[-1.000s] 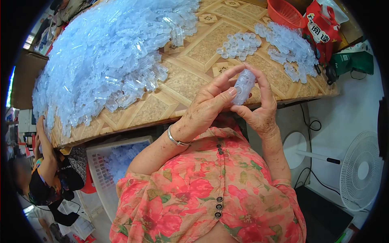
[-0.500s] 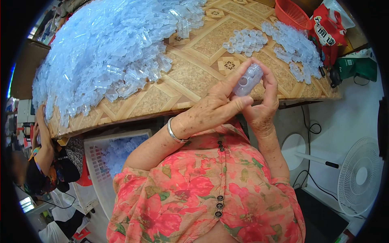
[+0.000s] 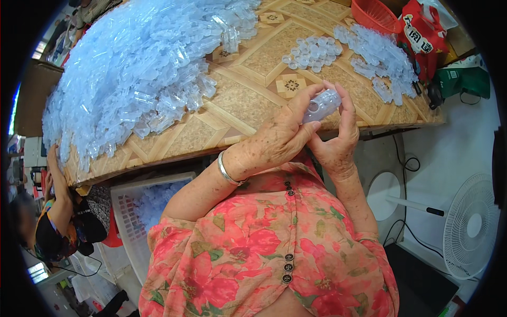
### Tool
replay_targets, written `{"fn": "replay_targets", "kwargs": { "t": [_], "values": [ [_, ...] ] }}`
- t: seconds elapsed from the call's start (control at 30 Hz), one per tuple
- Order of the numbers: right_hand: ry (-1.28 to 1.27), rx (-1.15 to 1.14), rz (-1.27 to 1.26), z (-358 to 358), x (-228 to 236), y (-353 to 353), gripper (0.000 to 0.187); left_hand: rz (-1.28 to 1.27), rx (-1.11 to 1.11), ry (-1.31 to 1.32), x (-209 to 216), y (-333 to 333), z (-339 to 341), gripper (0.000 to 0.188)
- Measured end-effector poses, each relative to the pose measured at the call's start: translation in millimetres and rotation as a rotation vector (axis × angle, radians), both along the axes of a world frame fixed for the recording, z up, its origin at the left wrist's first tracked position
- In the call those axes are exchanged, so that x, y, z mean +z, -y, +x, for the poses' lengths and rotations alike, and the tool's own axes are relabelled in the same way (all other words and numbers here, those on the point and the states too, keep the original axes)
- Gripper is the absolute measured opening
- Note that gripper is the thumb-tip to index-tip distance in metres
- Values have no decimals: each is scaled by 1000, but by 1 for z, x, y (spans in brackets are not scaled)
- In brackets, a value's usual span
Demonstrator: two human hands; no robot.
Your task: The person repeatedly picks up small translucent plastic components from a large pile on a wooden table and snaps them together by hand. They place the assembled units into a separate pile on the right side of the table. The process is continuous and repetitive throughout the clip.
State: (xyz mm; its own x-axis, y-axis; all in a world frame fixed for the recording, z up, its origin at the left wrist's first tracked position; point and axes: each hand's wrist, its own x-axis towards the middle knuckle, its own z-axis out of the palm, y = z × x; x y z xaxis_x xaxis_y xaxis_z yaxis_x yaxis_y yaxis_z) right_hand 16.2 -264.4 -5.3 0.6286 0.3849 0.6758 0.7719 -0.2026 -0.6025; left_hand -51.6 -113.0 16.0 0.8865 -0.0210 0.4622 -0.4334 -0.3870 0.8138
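A clear plastic tube-like piece (image 3: 323, 106) with a round hole in its side is held up in front of the table's near edge. My left hand (image 3: 277, 127) grips it from the left, thumb below and fingers along its far side. From the right, my right hand (image 3: 338, 137) curls its fingers around the other end, with its thumb lower and apart from the piece. Beyond the hands lies a cluster of small round clear caps (image 3: 311, 54). Right of the caps, a smaller pile of clear plastic pieces (image 3: 383, 61) spreads over the table (image 3: 237, 111).
A huge heap of clear plastic pieces (image 3: 132, 68) covers the table's left. A red basket (image 3: 372, 16) and a red bag (image 3: 422, 34) stand at the back right. Below the table is a white crate (image 3: 127, 211); a white fan (image 3: 471, 226) stands right. Another person's arm (image 3: 60, 182) reaches in at left.
The clear piece has tilted toward level, its right end swinging outward. My right hand's fingers have shifted and its thumb has drawn down. The whole view has moved slightly.
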Motion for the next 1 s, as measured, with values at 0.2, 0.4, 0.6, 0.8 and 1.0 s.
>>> {"fn": "replay_targets", "kwargs": {
  "t": [0.2, 0.4, 0.6, 0.8, 1.0],
  "values": [
    [-186, 190, 59, 13, 5, 19, 62, -9, -59, -84, 8, -20, 0, 43],
    [-148, 237, -86, 24, 10, 6, 38, 148, 74, 12, -1, -32, 8, 39],
    [-5, 211, -270, 39, -5, -10, 33, 413, 342, 62, -22, -38, 10, 35],
    [-3, 248, -368, 45, -3, -12, 32, 452, 357, 67, -26, -39, 12, 30],
    [-100, 195, -360, 64, 12, -12, 30, 394, 372, 78, -30, -40, 7, 32]
  ]
}}
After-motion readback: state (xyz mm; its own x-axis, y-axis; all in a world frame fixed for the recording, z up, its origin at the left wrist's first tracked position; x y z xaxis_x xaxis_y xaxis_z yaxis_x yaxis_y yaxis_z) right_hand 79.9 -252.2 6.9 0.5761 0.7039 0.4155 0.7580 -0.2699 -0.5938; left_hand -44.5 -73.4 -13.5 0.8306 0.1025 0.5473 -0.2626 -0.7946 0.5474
